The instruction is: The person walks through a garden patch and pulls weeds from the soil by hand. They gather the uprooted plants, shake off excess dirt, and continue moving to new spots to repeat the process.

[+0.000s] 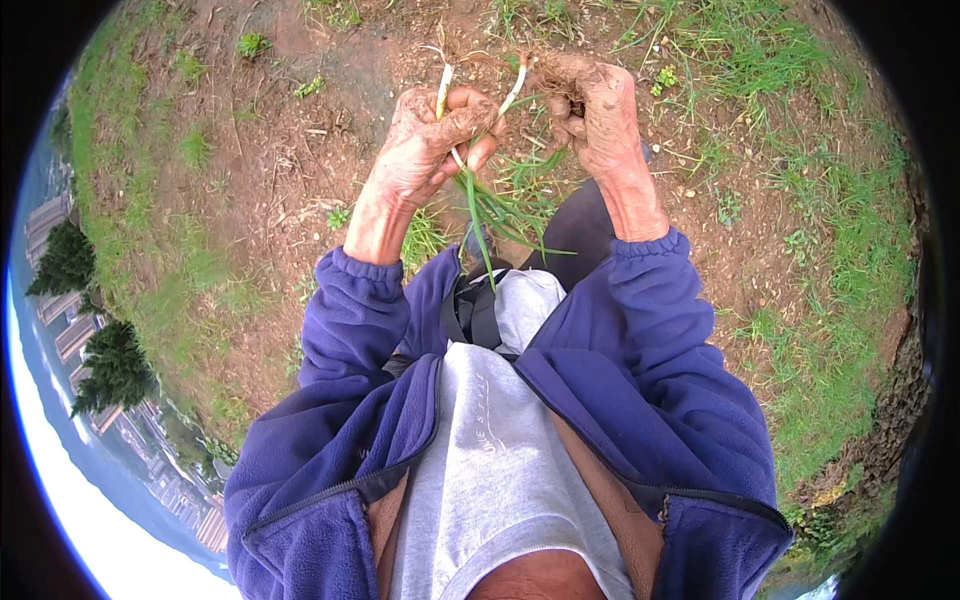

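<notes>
My left hand [442, 139], smeared with soil, grips a few scallions with white stems and green leaves. One scallion stem [445, 79] points up from the fist, its stringy roots spread at the top. A second white stem [516, 86] slants up to the right from the same hand. The green leaves [499, 206] hang below the fist towards my lap. My right hand [600, 112], also muddy, is curled at the second stem's root end. Brown fibrous roots [555, 75] with soil show at its thumb and fingers, which partly hide them.
Bare brown soil [292, 150] with small weeds and dry stalks lies around me. Grass [765, 52] grows thickly at the right. My dark trouser leg [581, 225] is bent below my right hand. Ground drops off at the left, with trees [112, 367] and distant buildings beyond.
</notes>
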A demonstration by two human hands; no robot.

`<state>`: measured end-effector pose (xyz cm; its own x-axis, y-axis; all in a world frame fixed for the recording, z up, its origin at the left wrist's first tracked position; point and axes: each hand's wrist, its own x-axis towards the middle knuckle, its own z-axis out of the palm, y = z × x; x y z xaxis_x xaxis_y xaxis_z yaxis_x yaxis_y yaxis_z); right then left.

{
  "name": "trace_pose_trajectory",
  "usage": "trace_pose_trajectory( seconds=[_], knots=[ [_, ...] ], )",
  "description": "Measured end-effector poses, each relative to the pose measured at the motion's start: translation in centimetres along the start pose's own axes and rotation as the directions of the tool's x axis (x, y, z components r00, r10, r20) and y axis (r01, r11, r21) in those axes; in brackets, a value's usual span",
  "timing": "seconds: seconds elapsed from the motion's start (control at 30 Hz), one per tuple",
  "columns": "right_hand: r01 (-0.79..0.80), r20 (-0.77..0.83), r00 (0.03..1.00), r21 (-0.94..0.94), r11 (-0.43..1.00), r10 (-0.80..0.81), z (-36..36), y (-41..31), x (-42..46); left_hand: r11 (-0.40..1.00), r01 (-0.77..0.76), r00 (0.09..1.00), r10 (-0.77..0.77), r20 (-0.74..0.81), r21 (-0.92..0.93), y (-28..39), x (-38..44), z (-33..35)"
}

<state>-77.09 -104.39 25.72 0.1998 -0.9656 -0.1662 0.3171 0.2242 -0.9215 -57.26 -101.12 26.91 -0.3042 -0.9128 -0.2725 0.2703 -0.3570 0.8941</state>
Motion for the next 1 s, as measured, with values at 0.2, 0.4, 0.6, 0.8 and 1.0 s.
trace_pose_trajectory(
  seconds=[0.2, 0.4, 0.6, 0.8, 1.0],
  knots=[
    [-0.003, -0.025, 1.000, 0.070, 0.998, 0.005, 0.6, 1.0, 0.9, 0.993, 0.029, 0.999, -0.032, 0.024, 0.113, -0.3, -0.1, 0.0],
    [-0.039, -0.052, 0.998, 0.076, 0.996, 0.043, 0.1, 1.5, 0.7, 0.991, 0.061, 0.998, -0.060, -0.008, 0.123, 0.1, -0.4, 0.4],
    [-0.175, 0.037, 0.983, 0.510, 0.842, 0.181, 0.2, 0.8, 0.0, 0.997, 0.061, 0.998, -0.062, -0.030, -0.041, -0.1, -0.2, 0.3],
    [-0.324, 0.157, 0.939, 0.701, 0.636, 0.305, -0.6, 0.4, 0.9, 0.964, 0.081, 0.996, -0.070, 0.052, -0.254, -0.8, -0.1, -0.5],
    [-0.367, 0.240, 0.914, 0.835, 0.410, 0.328, -2.8, -1.4, 1.9, 0.886, 0.119, 0.987, -0.054, 0.154, -0.447, -1.3, -0.6, -2.0]
  ],
)
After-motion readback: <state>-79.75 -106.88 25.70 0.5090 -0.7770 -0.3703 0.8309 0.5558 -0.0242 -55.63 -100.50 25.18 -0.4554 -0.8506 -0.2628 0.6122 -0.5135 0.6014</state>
